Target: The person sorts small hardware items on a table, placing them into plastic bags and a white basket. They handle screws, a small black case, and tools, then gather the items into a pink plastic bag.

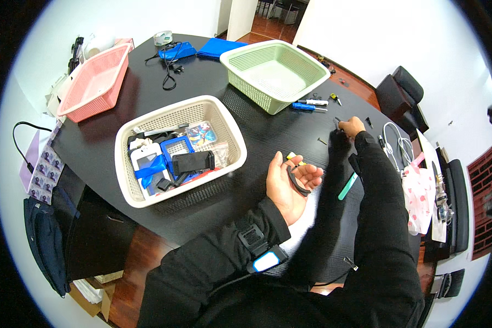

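Note:
My left hand (290, 188) is palm up over the table, with a curved black strip (298, 181) lying across the palm and fingers. Just beyond its fingers is a yellow and white object (296, 158), partly hidden. My right hand (351, 126) reaches to the right part of the table, its fingers at a small dark piece (337, 120); whether they grip it is unclear. A screw (322, 141) lies to the left of that hand and a black screw-like piece (369, 121) to its right. A blue screwdriver (307, 107) and a marker pen (316, 102) lie farther back.
A cream basket (121, 164) holds a phone holder, blue frame and other small items. A green basket (276, 98) and a pink basket (115, 92) stand farther back. A teal-handled tool (347, 186) lies beside my right forearm. White cables (397, 141) and a patterned bag (419, 197) are at right.

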Tool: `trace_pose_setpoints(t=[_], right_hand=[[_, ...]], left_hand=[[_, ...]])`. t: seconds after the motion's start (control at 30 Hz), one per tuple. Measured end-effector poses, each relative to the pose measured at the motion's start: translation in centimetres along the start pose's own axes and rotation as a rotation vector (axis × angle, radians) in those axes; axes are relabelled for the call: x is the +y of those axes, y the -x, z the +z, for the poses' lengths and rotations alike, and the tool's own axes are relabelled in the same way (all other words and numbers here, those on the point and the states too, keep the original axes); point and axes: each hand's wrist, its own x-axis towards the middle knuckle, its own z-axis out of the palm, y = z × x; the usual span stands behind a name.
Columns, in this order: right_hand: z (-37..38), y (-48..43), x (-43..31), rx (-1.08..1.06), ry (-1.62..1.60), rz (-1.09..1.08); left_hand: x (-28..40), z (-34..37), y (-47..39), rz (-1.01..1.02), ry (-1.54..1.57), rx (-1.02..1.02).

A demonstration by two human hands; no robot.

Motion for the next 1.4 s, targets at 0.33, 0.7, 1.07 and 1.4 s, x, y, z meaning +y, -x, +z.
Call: trace_pose_setpoints(t=[0.33,0.7,1.07,1.4], right_hand=[[-5.7,16.3,-7.8,0.111,-0.383,-0.371],[-4.4,31.7,-13.8,0.176,0.089,-1.087],[-5.3,32.0,-12.3,0.148,0.051,-0.983],[-3.8,31.8,-12.2,0.016,-0.057,-0.908]], left_hand=[[-0.1,0.6,0.3,0.044,0.022,0.012],[0.4,0.9,0.7,0.000,0.064,-0.028],[0.5,1.7,0.8,0.034,-0.016,0.036],[0.3,1.9,0.9,-0.012,-0.052,-0.046]])
